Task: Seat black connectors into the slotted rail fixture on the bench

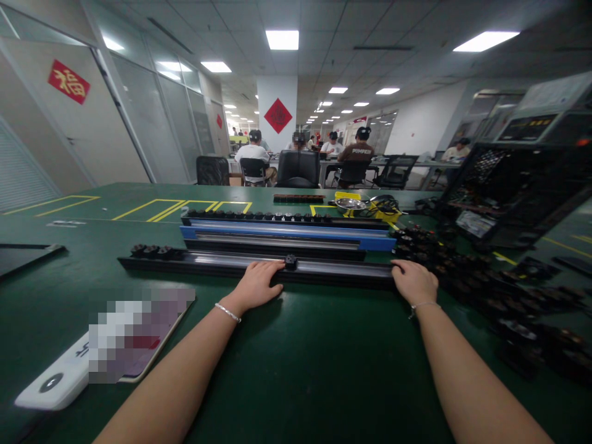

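Observation:
A long black rail (333, 269) with a shiny channel along its top lies across the green table in front of me. My left hand (257, 285) lies at its middle, fingers stretched out and thumb apart. Its fingertips touch the left side of a small black part (290, 262) seated on the rail. At the right end of the rail, my right hand (416, 283) has its fingers curled over the edge; its thumb is mostly hidden. Several similar black parts (151, 250) sit at the rail's left end.
Behind lie a blue rail (287, 229) and a row of black parts (259, 216). A heap of black parts (499, 290) spreads on the right beside an open computer case (504, 185). A phone (160, 333) and white device (55, 382) lie left. People sit farther back.

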`<state>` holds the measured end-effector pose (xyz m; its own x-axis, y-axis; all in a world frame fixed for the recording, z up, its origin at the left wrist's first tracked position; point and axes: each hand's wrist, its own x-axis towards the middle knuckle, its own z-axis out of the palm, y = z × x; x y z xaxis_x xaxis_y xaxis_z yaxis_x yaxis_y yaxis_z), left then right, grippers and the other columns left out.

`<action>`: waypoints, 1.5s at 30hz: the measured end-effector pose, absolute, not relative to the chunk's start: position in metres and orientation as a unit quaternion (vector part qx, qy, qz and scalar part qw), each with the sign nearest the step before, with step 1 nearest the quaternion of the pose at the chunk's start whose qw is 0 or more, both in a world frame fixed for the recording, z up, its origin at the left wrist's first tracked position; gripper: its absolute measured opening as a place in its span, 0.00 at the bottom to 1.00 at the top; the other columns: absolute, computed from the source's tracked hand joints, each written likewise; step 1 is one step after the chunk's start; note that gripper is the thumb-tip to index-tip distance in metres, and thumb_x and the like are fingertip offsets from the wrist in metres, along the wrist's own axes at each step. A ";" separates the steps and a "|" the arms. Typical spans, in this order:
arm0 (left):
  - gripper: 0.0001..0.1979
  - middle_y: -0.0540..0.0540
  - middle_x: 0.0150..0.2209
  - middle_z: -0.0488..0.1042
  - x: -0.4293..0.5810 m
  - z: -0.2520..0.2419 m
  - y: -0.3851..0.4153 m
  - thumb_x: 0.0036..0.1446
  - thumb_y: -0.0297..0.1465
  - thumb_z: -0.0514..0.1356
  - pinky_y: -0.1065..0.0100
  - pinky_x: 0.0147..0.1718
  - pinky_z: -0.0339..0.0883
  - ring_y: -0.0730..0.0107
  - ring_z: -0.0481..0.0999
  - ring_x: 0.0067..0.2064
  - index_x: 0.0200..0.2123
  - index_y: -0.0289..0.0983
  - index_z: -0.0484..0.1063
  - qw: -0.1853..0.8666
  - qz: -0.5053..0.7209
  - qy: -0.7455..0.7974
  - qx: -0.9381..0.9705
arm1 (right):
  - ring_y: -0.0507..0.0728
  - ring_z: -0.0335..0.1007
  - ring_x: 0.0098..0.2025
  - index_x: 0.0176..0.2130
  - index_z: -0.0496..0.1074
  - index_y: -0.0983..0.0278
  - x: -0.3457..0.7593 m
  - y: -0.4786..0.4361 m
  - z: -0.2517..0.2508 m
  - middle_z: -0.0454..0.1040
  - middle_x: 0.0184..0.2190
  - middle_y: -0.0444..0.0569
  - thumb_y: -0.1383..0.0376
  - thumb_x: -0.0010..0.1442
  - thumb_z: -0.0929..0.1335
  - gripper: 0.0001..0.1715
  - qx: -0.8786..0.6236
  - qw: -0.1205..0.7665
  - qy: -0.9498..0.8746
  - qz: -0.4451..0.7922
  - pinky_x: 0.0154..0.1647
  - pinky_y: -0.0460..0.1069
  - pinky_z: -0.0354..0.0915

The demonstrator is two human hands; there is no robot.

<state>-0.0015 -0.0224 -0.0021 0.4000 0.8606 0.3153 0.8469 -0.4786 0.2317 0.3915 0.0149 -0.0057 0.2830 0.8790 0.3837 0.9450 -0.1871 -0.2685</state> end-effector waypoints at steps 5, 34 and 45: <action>0.25 0.47 0.59 0.66 -0.001 -0.001 -0.024 0.52 0.36 0.57 0.54 0.57 0.51 0.59 0.66 0.57 0.55 0.43 0.62 0.023 0.194 0.513 0.836 | 0.61 0.61 0.54 0.43 0.75 0.57 0.391 0.015 -0.008 0.72 0.51 0.47 0.61 0.57 0.56 0.23 -0.771 0.245 -0.585 -0.055 0.58 0.69 0.45; 0.24 0.49 0.56 0.69 0.002 -0.003 -0.021 0.50 0.35 0.58 0.52 0.56 0.51 0.58 0.69 0.51 0.53 0.46 0.63 0.012 0.190 0.520 0.833 | 0.58 0.63 0.55 0.58 0.64 0.59 0.242 -0.017 0.006 0.70 0.53 0.50 0.62 0.60 0.60 0.26 -0.486 0.149 -0.861 0.000 0.56 0.56 0.54; 0.24 0.49 0.55 0.70 0.004 -0.003 -0.021 0.50 0.35 0.58 0.49 0.58 0.48 0.57 0.69 0.52 0.53 0.47 0.63 0.004 0.184 0.524 0.832 | 0.58 0.63 0.54 0.58 0.64 0.57 0.236 -0.017 0.007 0.70 0.53 0.48 0.63 0.59 0.60 0.26 -0.482 0.141 -0.865 0.004 0.55 0.56 0.53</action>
